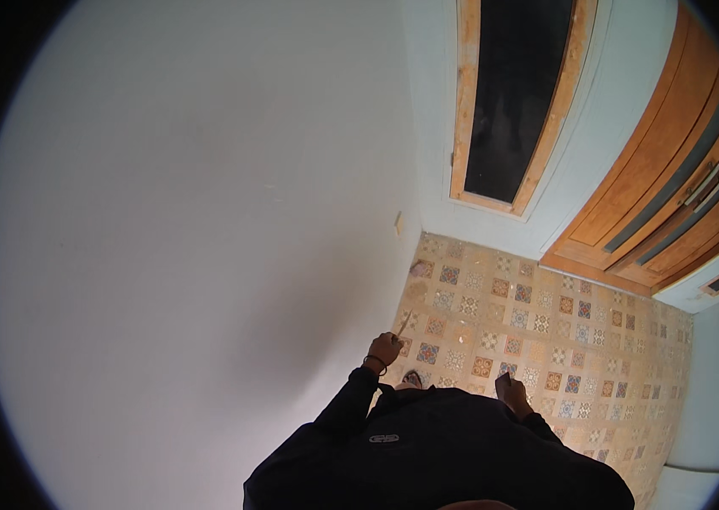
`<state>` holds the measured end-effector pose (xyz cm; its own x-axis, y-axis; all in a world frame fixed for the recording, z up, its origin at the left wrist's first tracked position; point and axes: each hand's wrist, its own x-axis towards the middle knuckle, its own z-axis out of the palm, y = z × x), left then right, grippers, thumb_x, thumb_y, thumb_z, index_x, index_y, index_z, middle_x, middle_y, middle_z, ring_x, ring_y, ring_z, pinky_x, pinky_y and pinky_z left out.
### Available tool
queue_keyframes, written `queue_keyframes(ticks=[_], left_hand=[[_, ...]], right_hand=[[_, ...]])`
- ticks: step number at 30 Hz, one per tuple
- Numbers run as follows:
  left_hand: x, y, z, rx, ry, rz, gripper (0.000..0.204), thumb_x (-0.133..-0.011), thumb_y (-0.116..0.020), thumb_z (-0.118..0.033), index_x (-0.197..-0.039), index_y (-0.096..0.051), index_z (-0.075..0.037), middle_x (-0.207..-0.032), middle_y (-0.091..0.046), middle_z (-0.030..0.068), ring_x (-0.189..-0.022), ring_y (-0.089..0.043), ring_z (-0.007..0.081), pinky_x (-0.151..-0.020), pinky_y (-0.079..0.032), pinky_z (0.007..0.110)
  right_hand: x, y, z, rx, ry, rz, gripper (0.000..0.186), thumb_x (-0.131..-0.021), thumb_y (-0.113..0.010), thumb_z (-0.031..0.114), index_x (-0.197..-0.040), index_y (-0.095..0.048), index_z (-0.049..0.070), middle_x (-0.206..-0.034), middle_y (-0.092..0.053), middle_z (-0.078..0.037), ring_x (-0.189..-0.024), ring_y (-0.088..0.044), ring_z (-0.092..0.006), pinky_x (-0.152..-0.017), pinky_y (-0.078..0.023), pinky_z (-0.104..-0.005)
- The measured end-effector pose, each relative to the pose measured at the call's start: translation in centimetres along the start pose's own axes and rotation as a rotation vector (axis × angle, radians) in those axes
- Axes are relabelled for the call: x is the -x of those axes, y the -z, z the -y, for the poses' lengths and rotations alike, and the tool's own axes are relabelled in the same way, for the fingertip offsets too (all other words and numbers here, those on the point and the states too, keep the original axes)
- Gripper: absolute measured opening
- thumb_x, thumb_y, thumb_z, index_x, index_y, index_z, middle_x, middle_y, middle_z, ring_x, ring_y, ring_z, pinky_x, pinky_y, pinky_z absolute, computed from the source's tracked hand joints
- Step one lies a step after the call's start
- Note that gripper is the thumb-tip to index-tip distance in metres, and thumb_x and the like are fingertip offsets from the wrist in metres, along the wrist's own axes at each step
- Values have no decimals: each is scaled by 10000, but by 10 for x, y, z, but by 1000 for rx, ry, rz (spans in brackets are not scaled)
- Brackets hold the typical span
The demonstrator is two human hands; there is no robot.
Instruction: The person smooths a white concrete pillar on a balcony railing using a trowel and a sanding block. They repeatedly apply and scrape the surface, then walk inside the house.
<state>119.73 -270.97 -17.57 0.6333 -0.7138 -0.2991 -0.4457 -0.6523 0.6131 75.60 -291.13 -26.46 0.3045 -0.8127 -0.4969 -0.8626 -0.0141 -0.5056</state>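
My left hand point(385, 347), with a dark band at the wrist, is closed round a thin, pale, tapered strip point(406, 324). The strip points up and away from my fingers, close to the white wall point(206, 212); its exact kind is too small to tell. Lower right of it, my right hand point(512, 394) hangs over the tiled floor with its fingers curled together. Whatever those fingers hold, if anything, is too small to make out. Both arms are in dark sleeves.
Patterned tiles cover the floor point(538, 319). Ahead stands a narrow dark window point(517, 93) in a wooden frame. To its right is a wooden double door point(657, 195) with long handles. A small pale plate point(399, 223) sits low on the left wall.
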Motion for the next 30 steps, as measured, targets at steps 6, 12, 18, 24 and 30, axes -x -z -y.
queue_keyframes(ticks=[6,12,18,24,30], left_hand=[[74,-77,137,2,391,280,475,-913,-744,-424,-1106,-798,6,-1129,-785,287,-1142,-746,460,-990,-606,524],[118,-145,201,-30,585,255,457,-905,-772,-457,-1029,-824,-20,-1118,-792,272,-1173,-746,437,-1006,-594,533],[105,-134,186,29,457,297,443,-910,-759,-449,-991,-820,-18,-1042,-801,251,-1062,-769,429,-930,-607,508],[50,-100,131,92,413,222,388,-915,-741,-373,-902,-755,15,-756,-748,111,-680,-705,220,-668,-561,437],[32,-102,107,73,338,270,434,-913,-726,-403,-1039,-781,9,-959,-775,200,-924,-740,355,-843,-588,481]], right_hand=[[38,22,-14,-7,-22,68,638,-1066,-562,582,-1063,-798,-10,-908,-794,-219,-918,-777,-351,-838,-559,-491],[49,34,-19,-84,-165,48,562,-1067,-519,493,-1078,-772,-8,-1007,-788,-235,-955,-757,-382,-868,-543,-501],[64,54,-19,-88,-117,50,549,-1093,-518,473,-1209,-752,-10,-1112,-780,-268,-1076,-751,-405,-930,-544,-507],[101,89,6,-167,-113,25,559,-1113,-514,485,-1330,-711,9,-1210,-765,-264,-1159,-728,-412,-995,-538,-484],[145,112,23,-368,-65,-52,565,-1122,-560,479,-1399,-687,3,-1225,-772,-244,-1175,-738,-343,-1011,-541,-438]])
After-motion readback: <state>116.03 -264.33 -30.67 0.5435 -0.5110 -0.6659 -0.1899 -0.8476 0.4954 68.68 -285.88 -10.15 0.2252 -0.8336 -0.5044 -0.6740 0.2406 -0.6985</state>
